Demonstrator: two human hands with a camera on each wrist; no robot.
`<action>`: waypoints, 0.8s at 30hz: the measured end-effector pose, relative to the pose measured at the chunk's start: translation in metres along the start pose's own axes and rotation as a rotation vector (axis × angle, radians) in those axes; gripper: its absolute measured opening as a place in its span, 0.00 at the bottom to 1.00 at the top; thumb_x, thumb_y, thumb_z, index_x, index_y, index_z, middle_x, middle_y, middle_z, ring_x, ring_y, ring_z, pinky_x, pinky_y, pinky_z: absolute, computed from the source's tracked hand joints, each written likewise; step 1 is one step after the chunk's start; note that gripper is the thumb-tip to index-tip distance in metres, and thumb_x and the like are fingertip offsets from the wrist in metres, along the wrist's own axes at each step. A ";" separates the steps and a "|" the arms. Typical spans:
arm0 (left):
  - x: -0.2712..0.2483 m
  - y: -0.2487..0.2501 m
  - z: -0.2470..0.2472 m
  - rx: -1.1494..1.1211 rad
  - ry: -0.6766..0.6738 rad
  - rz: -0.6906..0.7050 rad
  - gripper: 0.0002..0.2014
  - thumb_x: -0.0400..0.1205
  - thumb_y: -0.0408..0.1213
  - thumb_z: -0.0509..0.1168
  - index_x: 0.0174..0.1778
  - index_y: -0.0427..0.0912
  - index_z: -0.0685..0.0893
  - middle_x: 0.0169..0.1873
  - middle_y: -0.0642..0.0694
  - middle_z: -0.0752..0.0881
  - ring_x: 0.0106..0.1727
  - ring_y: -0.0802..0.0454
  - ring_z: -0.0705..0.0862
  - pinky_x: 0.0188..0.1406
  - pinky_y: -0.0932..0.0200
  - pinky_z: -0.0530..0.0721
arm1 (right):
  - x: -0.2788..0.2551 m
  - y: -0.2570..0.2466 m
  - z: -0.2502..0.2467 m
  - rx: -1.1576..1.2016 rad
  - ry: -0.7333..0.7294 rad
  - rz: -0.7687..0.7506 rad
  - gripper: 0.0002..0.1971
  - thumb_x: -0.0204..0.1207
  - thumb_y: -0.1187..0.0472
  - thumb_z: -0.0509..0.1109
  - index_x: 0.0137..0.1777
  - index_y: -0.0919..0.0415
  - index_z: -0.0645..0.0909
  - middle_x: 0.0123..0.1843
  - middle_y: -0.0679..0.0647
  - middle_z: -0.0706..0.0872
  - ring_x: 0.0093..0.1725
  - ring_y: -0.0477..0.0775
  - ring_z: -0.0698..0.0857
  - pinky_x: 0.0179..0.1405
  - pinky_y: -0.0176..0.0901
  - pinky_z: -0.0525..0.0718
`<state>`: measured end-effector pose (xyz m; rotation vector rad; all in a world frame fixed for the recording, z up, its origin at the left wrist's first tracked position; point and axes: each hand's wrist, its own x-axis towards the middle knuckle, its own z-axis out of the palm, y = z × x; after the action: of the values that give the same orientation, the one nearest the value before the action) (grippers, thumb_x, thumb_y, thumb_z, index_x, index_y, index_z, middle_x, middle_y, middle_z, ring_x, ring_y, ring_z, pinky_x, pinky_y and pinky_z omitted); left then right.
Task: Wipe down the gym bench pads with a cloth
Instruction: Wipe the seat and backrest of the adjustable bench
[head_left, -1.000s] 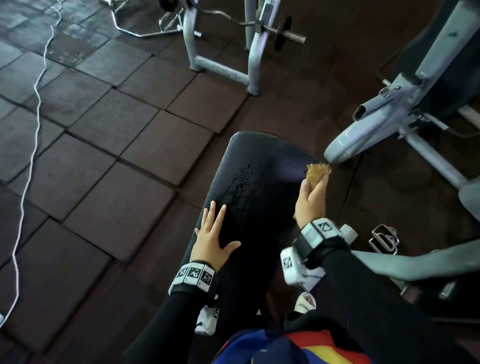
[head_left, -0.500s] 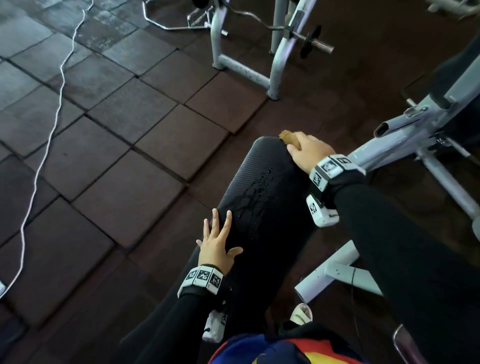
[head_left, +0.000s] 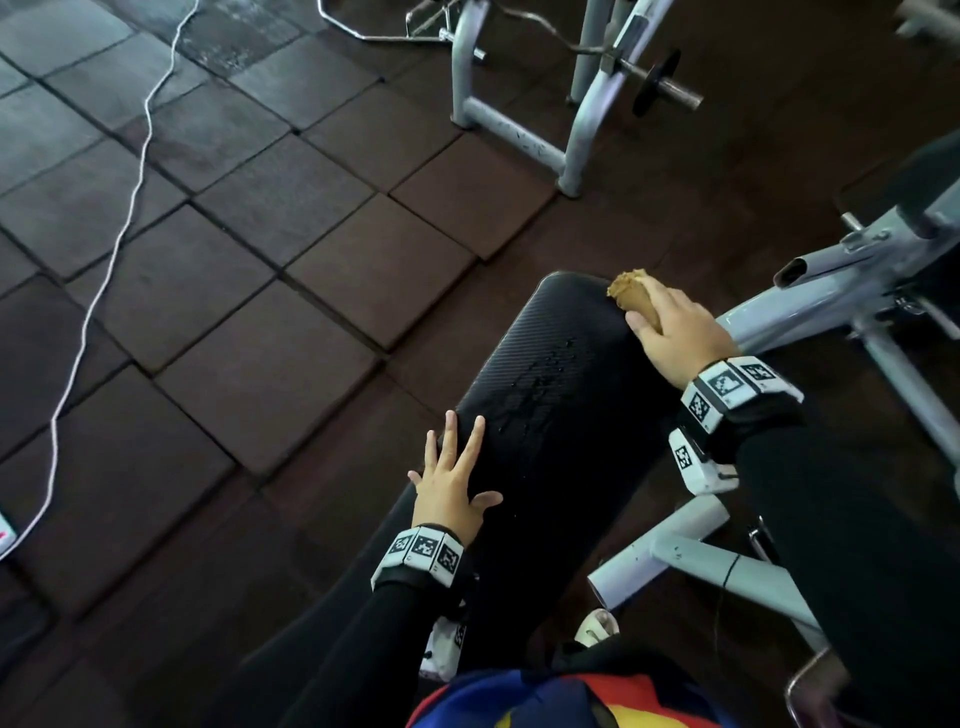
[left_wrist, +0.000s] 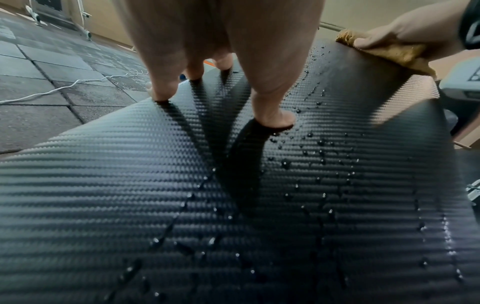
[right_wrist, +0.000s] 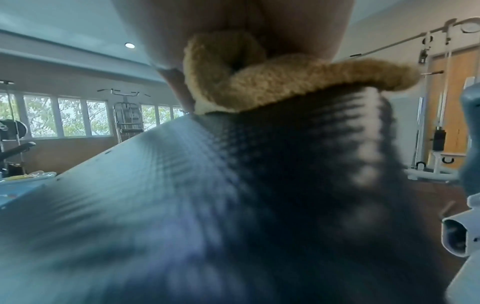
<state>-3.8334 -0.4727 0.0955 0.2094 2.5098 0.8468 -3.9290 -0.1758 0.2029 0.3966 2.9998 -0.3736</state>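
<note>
A long black textured bench pad runs away from me, with water droplets beaded along its middle. My right hand grips a tan cloth and presses it on the pad's far right corner; the cloth bunches under the palm in the right wrist view and shows as a tan cloth at the pad's edge in the left wrist view. My left hand lies flat on the pad's near left edge, fingers spread and straight, holding nothing.
Grey metal bench frame tubes stand just right of the pad. A pale rack with a barbell stands on the floor ahead. A white cord snakes over the brown rubber floor tiles at left.
My right hand carried the cloth from the pad's right side up to its far corner and now presses it there. The left hand stayed flat on the pad.
</note>
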 end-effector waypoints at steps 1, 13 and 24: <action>0.000 0.000 0.000 -0.003 -0.002 -0.001 0.53 0.77 0.41 0.72 0.71 0.79 0.32 0.71 0.72 0.22 0.82 0.48 0.33 0.73 0.23 0.48 | 0.004 -0.004 -0.001 0.004 -0.011 0.018 0.26 0.82 0.44 0.54 0.79 0.46 0.59 0.74 0.55 0.73 0.67 0.66 0.75 0.62 0.55 0.73; -0.005 -0.008 0.005 -0.167 0.081 -0.050 0.54 0.75 0.50 0.73 0.80 0.54 0.34 0.79 0.61 0.33 0.84 0.48 0.38 0.79 0.38 0.43 | -0.026 -0.114 0.069 -0.430 -0.023 -0.352 0.31 0.84 0.47 0.47 0.83 0.53 0.41 0.85 0.59 0.41 0.83 0.61 0.44 0.79 0.62 0.40; -0.004 -0.008 0.011 -0.081 0.062 -0.116 0.54 0.76 0.57 0.68 0.80 0.46 0.31 0.83 0.47 0.36 0.84 0.44 0.38 0.80 0.37 0.46 | -0.080 -0.039 0.058 -0.373 -0.063 -0.345 0.34 0.80 0.53 0.62 0.81 0.43 0.49 0.83 0.50 0.44 0.83 0.58 0.53 0.80 0.57 0.46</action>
<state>-3.8244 -0.4741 0.0848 0.0110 2.5113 0.9178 -3.8591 -0.2464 0.1660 -0.1633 2.9755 0.1529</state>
